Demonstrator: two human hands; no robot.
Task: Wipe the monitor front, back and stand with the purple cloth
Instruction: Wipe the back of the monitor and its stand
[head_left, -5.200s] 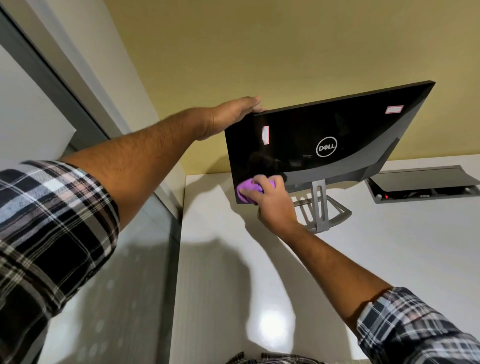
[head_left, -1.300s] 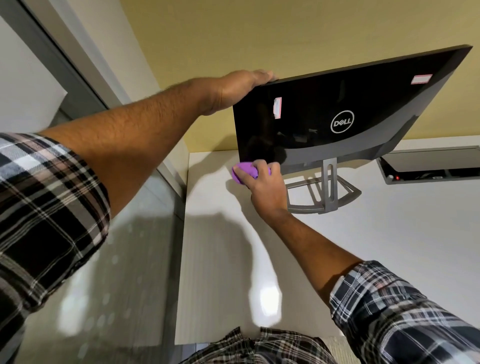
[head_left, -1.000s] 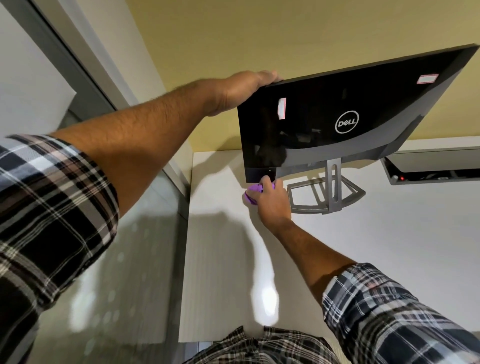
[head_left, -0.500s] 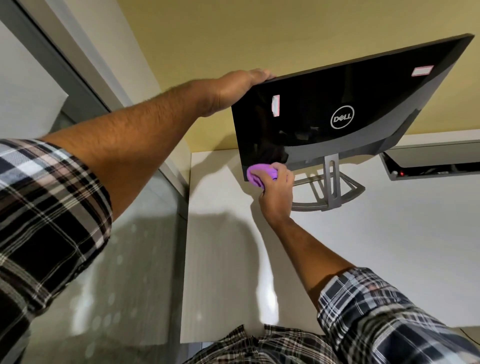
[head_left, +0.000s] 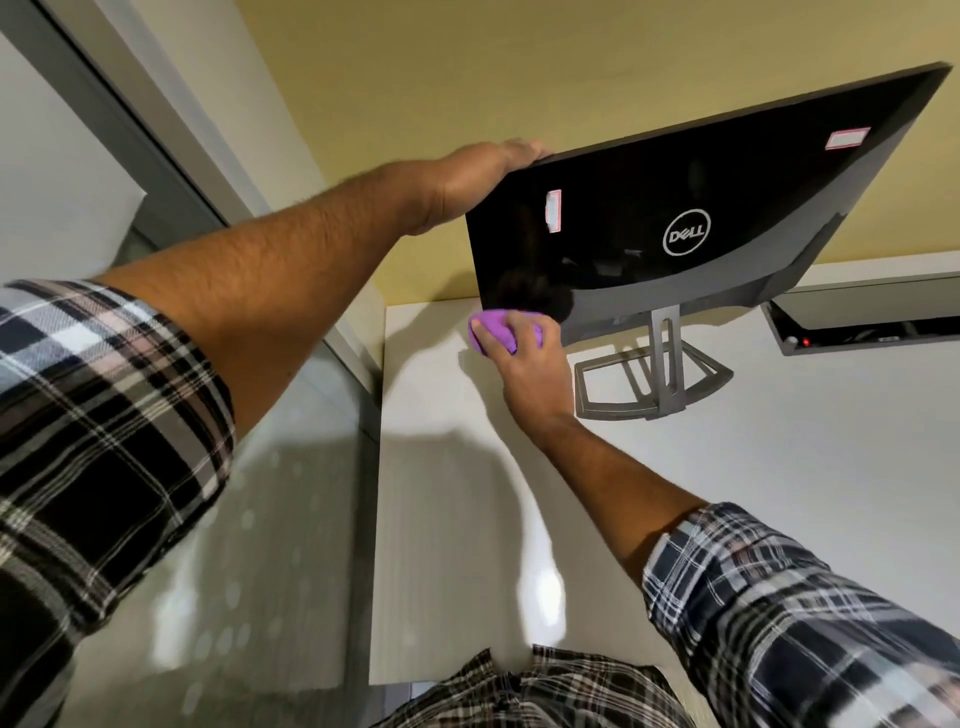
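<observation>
The glossy black flat-panel monitor (head_left: 675, 208) stands on a white tabletop (head_left: 779, 493) with its back panel turned toward the camera and its screen facing the yellow wall (head_left: 467, 62) behind it. Its long axis runs sideways, and in this wide-angle view the top edge climbs from the corner nearest the left hand to the far corner. A round silver logo reading "DELL" (head_left: 686, 232) sits near the middle of the back. Two small white stickers with red borders are stuck to the back, one (head_left: 554, 209) near the left-hand side edge and one (head_left: 847, 139) near the far upper corner; their print is too small to read.

Below the monitor, a grey metal upright rises from an open trapezoid-frame stand (head_left: 652, 376) resting on the tabletop.

The left hand (head_left: 478, 176) grips the monitor's upper corner, fingers wrapped over the top edge and out of sight behind it. The right hand (head_left: 530, 364) is at the monitor's lower corner on the same side, fingers curled around a bunched purple cloth (head_left: 493, 332) that touches the bottom edge of the back panel.

Beyond the stand, at the far side of the monitor, a dark grey cable hatch (head_left: 872, 322) is set into the tabletop, with a small red light showing inside. Both forearms emerge from rolled plaid sleeves (head_left: 104, 415).
</observation>
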